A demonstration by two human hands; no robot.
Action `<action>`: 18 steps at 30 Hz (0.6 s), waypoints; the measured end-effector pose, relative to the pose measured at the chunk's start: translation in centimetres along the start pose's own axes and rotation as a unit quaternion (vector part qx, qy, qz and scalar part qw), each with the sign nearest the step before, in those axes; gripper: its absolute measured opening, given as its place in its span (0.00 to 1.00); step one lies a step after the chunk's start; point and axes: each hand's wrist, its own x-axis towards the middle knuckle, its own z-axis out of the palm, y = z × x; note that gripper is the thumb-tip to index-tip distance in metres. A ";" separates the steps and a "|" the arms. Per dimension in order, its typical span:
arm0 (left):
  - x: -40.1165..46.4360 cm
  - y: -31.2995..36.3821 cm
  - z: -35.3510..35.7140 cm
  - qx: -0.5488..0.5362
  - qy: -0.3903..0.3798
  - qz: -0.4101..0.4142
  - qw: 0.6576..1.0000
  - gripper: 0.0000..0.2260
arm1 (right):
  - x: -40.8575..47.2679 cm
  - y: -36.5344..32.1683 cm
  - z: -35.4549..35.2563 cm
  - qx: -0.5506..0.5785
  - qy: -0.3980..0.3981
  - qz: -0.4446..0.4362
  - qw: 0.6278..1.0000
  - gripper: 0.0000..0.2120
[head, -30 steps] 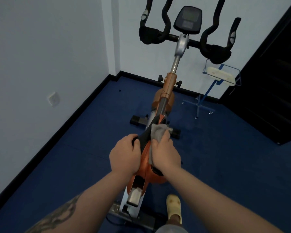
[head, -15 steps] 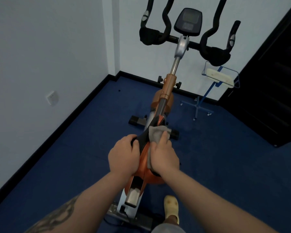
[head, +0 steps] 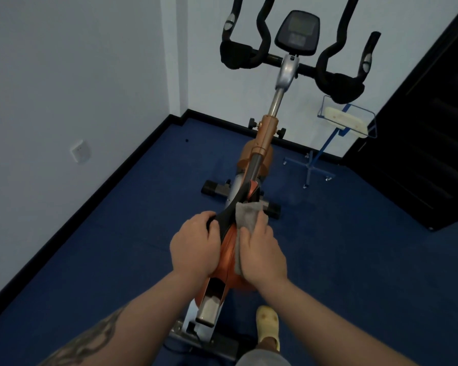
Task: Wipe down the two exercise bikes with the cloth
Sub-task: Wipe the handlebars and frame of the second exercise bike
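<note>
1. Cloth (head: 245,217): grey, folded, lying against the right flank of the exercise bike (head: 262,143) frame, at the junction of the black top spine and the orange housing (head: 229,256). Its upper edge reaches the black spine; its lower part runs down under the palm.
2. Right hand (head: 262,256): presses the cloth flat to the orange housing, thumb laid over the fabric and fingers pointing forward along it. The fingers are largely straight, so the hand is pressing rather than clenched.
3. Left hand (head: 195,249): grasps the opposite side of the frame, fingers curled over the edge of the black spine, palm against the orange housing. No cloth beneath it.
4. Exercise bike: stands lengthwise away from the viewer on a blue floor (head: 354,260), near the room corner. A chrome post rises from an orange sleeve to black handlebars (head: 339,83) and a dark console (head: 296,33). The front stabiliser bar (head: 212,188) lies across the floor.
5. Near end: a grey metal bracket (head: 208,309) sits below the housing, above the rear base.
6. Foot: a pale yellow clog (head: 267,326) stands just right of the rear base.
7. Surroundings: a blue wheeled stand (head: 317,165) carrying a cream tray (head: 345,121) stands right of the bike by the wall; a dark door (head: 428,143) lies farther right; a wall socket (head: 80,151) is on the left wall.
</note>
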 end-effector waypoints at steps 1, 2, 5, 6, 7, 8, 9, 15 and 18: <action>0.0 0.0 0.0 0.000 -0.001 0.000 1.000 0.14 | 0.1 0.0 0.0 -0.005 0.002 0.001 1.000 0.28; 0.0 0.1 0.0 -0.001 -0.002 -0.001 1.000 0.14 | 0.8 -0.2 -0.1 -0.011 -0.008 0.012 1.000 0.28; 0.0 0.1 -0.1 0.000 -0.005 -0.005 1.000 0.14 | 3.7 -1.6 -0.4 0.006 -0.054 0.080 0.995 0.28; 0.0 0.0 -0.1 0.002 -0.005 -0.007 1.000 0.14 | 4.5 -2.0 -0.5 0.018 -0.060 0.094 0.994 0.27; 0.0 0.0 -0.1 0.003 -0.005 -0.006 1.000 0.14 | 5.0 -2.2 -0.5 0.027 -0.058 0.102 0.993 0.26; 0.0 0.0 -0.1 0.004 -0.004 -0.005 1.000 0.14 | 5.0 -2.2 -0.5 0.031 -0.054 0.104 0.993 0.26; 0.0 0.0 0.0 0.003 -0.003 -0.005 1.000 0.14 | 4.4 -2.0 -0.6 0.028 -0.049 0.096 0.994 0.26; 0.1 0.0 0.0 0.003 0.002 -0.001 1.000 0.14 | 0.5 0.1 0.0 0.002 0.002 0.007 1.000 0.27; 0.1 0.1 -0.1 0.003 -0.005 -0.002 1.000 0.14 | 3.0 -1.0 -0.3 0.005 -0.039 0.061 0.997 0.26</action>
